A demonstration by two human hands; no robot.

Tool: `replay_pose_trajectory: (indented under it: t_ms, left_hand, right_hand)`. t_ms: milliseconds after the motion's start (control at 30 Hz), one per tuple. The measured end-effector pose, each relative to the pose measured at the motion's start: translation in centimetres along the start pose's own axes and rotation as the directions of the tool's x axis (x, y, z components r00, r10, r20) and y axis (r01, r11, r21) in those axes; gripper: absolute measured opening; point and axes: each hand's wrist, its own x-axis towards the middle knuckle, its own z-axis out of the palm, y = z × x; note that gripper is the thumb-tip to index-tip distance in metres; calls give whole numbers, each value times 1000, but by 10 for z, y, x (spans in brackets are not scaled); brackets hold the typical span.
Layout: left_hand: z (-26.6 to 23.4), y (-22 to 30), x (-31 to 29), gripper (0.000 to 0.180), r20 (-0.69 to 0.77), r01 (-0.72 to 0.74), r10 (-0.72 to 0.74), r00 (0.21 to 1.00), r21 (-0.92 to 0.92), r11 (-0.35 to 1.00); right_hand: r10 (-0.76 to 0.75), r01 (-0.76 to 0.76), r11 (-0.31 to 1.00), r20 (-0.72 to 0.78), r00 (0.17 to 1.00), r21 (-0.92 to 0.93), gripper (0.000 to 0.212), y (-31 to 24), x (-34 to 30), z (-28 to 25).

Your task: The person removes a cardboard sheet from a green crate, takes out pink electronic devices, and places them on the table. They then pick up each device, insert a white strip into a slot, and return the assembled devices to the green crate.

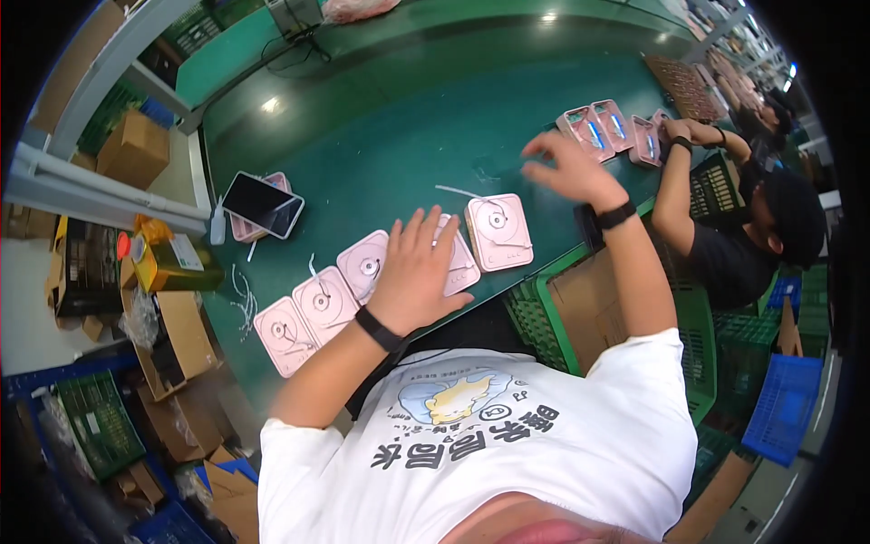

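A slanting row of pink, rounded-square devices with record-player-like discs lies along the near edge of the green worktable. My left hand rests flat with spread fingers over one pink device, partly hiding it. Just right of it sits another pink device with a white cord across its top. Farther left lie more pink devices, some with short white cords. My right hand is raised at the right, fingers apart and holding nothing visible. It is nearest to the open pink housings, which show blue parts inside.
A phone lies on a pink case at the left, beside a small bottle. Loose white cords are nearby. A green crate with cardboard stands against the near edge. At the right, a co-worker handles a pink housing.
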Motion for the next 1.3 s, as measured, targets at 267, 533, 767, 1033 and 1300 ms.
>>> replay_pose_trajectory:
  t_ms: [267, 533, 767, 1033, 1300]
  left_hand:
    - [14, -6, 16, 117, 76, 77, -88, 993, 131, 988]
    - [17, 5, 60, 126, 65, 201, -208, 976, 96, 975]
    - [15, -54, 117, 142, 69, 254, -247, 966, -122, 959]
    - [23, -78, 132, 152, 125, 267, -236, 964, -454, 850]
    - [36, -90, 131, 129, 131, 178, -126, 983, -556, 812]
  right_hand:
    - [-271, 153, 903, 255, 928, 402, 32, -48, -4, 48]
    - [-367, 240, 867, 233, 900, 438, 31, -44, 47, 60]
    - [-220, 92, 824, 167, 961, 558, 27, -35, 75, 81]
    - [-182, 93, 805, 95, 979, 585, 21, -36, 66, 54]
    - [-134, 36, 838, 141, 981, 544, 19, -22, 61, 53]
